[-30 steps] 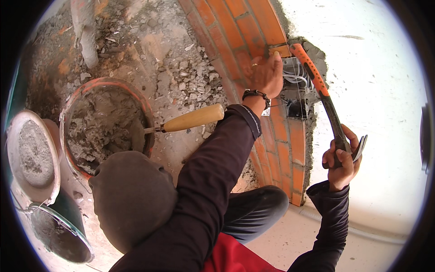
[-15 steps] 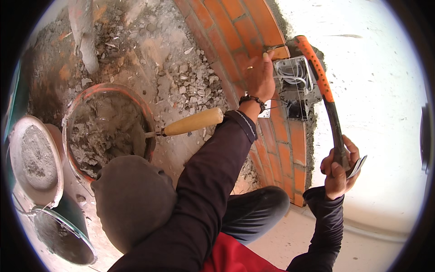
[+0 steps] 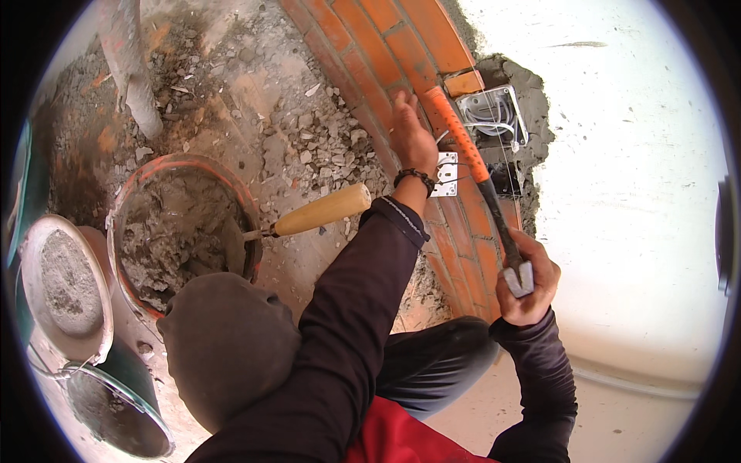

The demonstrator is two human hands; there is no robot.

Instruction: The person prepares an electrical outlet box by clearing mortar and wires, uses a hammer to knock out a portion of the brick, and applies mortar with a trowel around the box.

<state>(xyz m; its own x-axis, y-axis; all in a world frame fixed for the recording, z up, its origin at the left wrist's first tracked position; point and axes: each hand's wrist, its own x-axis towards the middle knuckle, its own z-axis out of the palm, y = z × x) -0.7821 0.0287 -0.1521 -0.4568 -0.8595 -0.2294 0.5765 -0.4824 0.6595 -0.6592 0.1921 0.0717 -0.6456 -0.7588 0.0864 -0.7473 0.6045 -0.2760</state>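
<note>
Hammer point(image 3: 482, 181) lies slanted along brick column point(image 3: 401, 46), orange grip far | right hand point(image 3: 526, 279) closed around its steel head, near | left hand point(image 3: 411, 135) flat on bricks, fingers extended, holding nothing | judged stiff, head-heavy; rubber grip safest hold.

One hammer point(image 3: 478, 174), one trowel point(image 3: 309, 218), three buckets point(image 3: 185, 231).

My left hand point(image 3: 411, 137) reaches forward on an outstretched dark-sleeved arm, fingers flat and extended, while my right hand point(image 3: 527, 279) sits lower, fist curled tight, wrist bent.
</note>
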